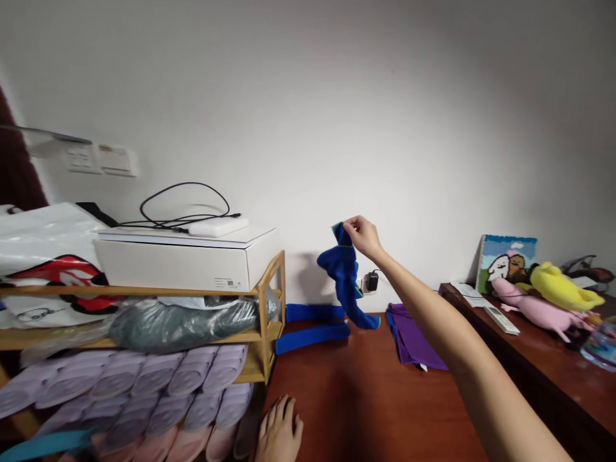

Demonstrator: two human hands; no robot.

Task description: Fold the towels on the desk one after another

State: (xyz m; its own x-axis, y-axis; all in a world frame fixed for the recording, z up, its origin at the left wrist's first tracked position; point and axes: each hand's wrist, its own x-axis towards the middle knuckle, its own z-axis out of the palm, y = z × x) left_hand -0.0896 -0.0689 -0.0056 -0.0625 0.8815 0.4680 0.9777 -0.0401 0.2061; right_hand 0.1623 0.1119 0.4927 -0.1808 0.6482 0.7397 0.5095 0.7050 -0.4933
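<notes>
Blue fabric (342, 274) hangs in loose folds above the far side of the table (375, 404), its top pinched between thumb and fingers of the right hand (364, 235). The left hand (279, 431) lies palm down, fingers extended, at the table's near left edge. Two flat blue pieces (312, 340) lie at the table's far left, a purple cloth (414, 339) at its far right.

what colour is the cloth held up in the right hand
The cloth is blue with thin green edging, shown in the head view.
</notes>
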